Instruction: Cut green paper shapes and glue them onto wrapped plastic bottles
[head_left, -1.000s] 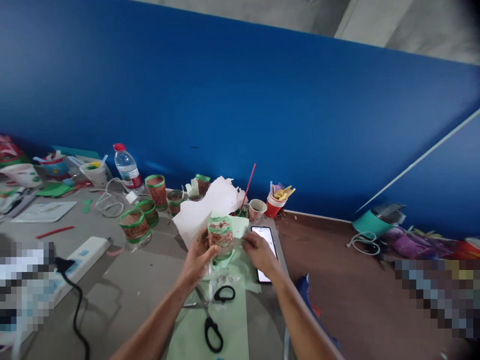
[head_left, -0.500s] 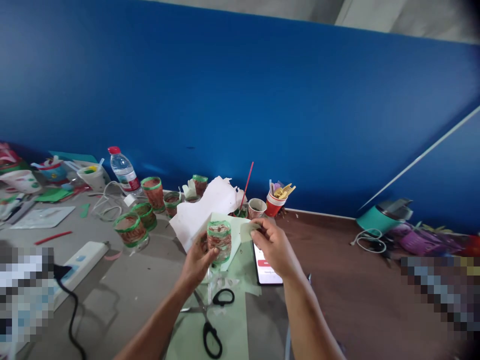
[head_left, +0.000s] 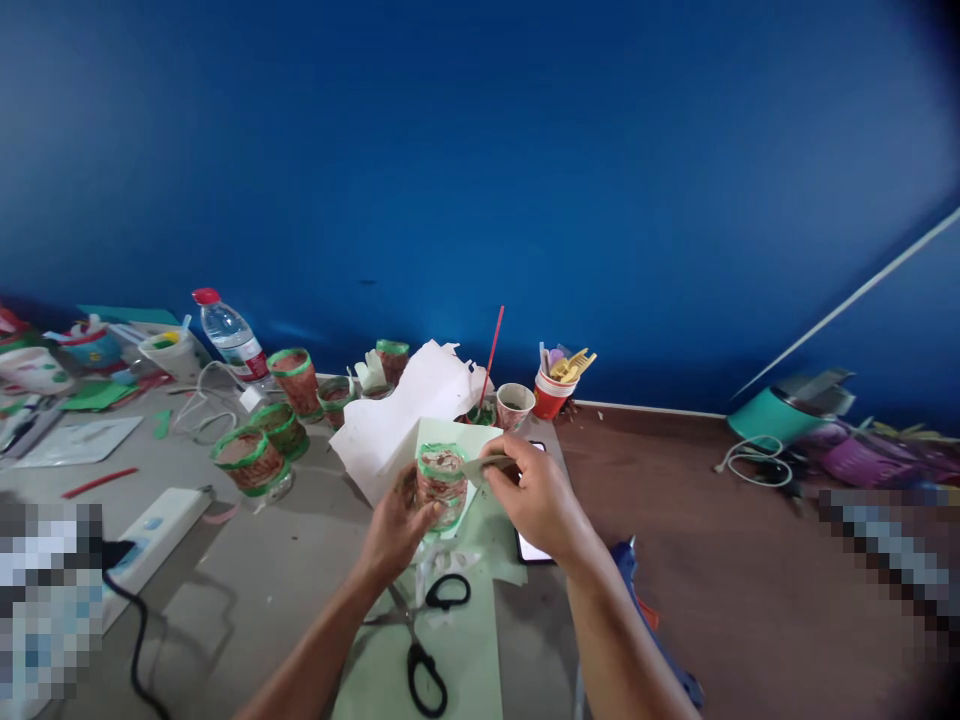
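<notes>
Near the right edge of the worktop (head_left: 255,585), someone holds a brown-and-green cup (head_left: 444,488) above a green sheet (head_left: 474,665). From where I stand, its long axis runs close to upright, a green-banded end facing up. The left hand (head_left: 400,520) is curled part-way closed around the cup's left side, thumb across the front. The right hand (head_left: 534,490) pinches a small pale-green scrap (head_left: 480,468), its corner at the cup's upper right; whether they touch, I can't tell. White paper (head_left: 420,385) crowds in behind; scissors (head_left: 411,632) lie spread between the forearms. Leftward, a broad grey stretch reaches to the power strip (head_left: 169,520). Rightward, a phone (head_left: 534,550) sits half hidden under the wrist, close to the edge, with a brown surface (head_left: 750,570) beyond.
</notes>
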